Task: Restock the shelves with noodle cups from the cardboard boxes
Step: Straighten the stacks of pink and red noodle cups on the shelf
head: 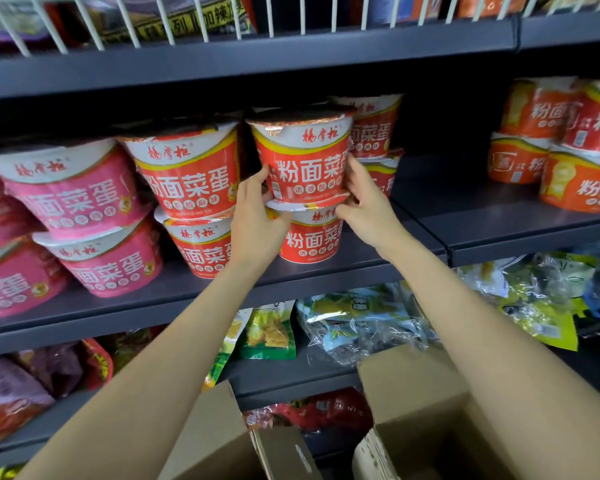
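both hands clasp one red noodle cup (303, 157) from opposite sides: the left hand (257, 220) has its thumb and fingers curled against the cup's left wall, and the right hand (364, 199) presses its fingers against the right wall. the held cup sits upright on top of a second red noodle cup (310, 237), which stands on the dark grey shelf (326, 278). just left of the grip is a stack of two more red cups (191, 174), one on the other. behind and right of the grip, two further red cups (374, 129) show, also stacked, partly hidden by the held cup and the right hand. that makes six red cups in view. further left of the grip stand four pink noodle cups (73, 188), some cut off by the frame edge. well right of the grip, on the neighbouring shelf section, four orange noodle cups (582, 181) are stacked in twos. below the forearms, two open cardboard boxes (426, 403) show their flaps. on the shelf under the grip lie clear and green snack bags (361, 323); their count cannot be told.
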